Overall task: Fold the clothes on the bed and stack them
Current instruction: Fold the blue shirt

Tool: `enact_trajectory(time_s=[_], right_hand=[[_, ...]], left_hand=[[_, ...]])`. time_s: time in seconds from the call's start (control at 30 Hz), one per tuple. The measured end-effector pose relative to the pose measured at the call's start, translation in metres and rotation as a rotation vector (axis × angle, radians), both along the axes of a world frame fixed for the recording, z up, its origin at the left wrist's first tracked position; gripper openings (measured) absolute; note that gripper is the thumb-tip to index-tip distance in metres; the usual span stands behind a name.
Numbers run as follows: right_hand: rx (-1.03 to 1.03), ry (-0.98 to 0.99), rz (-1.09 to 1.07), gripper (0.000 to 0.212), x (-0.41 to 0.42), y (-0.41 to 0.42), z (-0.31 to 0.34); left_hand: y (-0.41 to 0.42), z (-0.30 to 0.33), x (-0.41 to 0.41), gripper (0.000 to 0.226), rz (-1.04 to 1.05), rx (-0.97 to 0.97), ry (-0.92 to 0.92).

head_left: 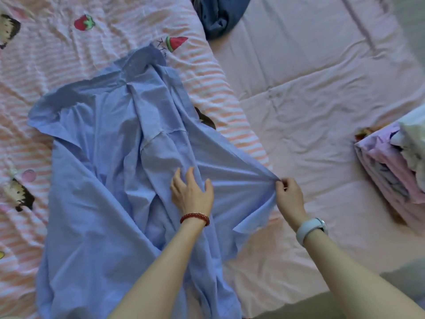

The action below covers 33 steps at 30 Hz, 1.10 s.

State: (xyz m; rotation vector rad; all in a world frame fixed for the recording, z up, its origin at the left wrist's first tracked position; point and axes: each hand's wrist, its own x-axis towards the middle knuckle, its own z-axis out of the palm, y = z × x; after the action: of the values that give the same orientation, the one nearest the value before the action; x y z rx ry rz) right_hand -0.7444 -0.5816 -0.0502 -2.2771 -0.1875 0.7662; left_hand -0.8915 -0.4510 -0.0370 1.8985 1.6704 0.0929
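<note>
Left hand [192,192] flat, fingers spread, pressing blue shirt [103,169]; right hand [288,196] grip pinching shirt edge, pulled taut.

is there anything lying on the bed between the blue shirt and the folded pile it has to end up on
Nothing visible. Between the blue shirt and the folded pile at the right edge lies only bare pink sheet. The right hand pinches the shirt's edge; the left hand rests on it.

Open sheet: we see bare pink bedding [322,100] from 1 to 3 o'clock of the blue shirt [103,169].
Obstacle, 3 o'clock: folded stack [391,166].
Obstacle, 12 o'clock: dark blue garment [218,17].
</note>
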Motion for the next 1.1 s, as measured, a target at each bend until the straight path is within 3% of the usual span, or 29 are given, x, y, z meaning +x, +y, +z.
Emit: enact_trajectory(time_s=[0.17,0.3,0.4,0.5,0.6,0.7,0.77,0.83,0.9,0.97,1.1], right_hand=[[0.018,-0.022,-0.183,0.013,0.038,0.001,0.012],[0.157,-0.072,-0.111,0.008,0.028,0.0,0.022],[0.381,-0.014,0.057,0.02,0.002,0.0,0.034],[0.5,0.148,0.132,0.02,-0.024,0.002,0.046],[0.516,0.184,0.081,0.029,-0.039,0.004,0.055],[0.452,0.268,0.177,0.03,-0.044,0.001,0.066],[0.395,0.362,0.342,0.027,-0.052,-0.002,0.068],[0.37,0.392,0.392,0.009,-0.06,-0.007,0.068],[0.316,0.308,0.403,0.02,-0.066,-0.011,0.062],[0.229,0.21,0.488,0.024,-0.072,-0.014,0.056],[0.178,0.084,0.652,0.026,-0.094,-0.01,0.052]], left_hand=[[0.007,0.009,0.038,0.048,-0.212,-0.069,0.07],[0.013,0.016,0.056,0.039,-0.154,-0.185,0.029],[0.027,0.026,0.059,0.037,-0.143,-0.194,0.048],[0.038,0.037,0.054,0.035,-0.141,-0.47,-0.132],[0.037,0.041,0.045,0.038,-0.118,-0.663,-0.148],[0.03,0.04,0.039,0.047,0.123,-0.847,-0.327],[0.025,0.036,0.035,0.045,0.111,-0.823,-0.388],[0.022,0.036,0.031,0.027,0.06,-0.651,-0.437],[0.025,0.035,0.021,0.014,0.143,-0.538,-0.485],[0.033,0.038,0.001,0.024,0.29,-0.573,-0.57],[0.051,0.056,-0.06,0.021,0.633,-0.758,-0.997]])
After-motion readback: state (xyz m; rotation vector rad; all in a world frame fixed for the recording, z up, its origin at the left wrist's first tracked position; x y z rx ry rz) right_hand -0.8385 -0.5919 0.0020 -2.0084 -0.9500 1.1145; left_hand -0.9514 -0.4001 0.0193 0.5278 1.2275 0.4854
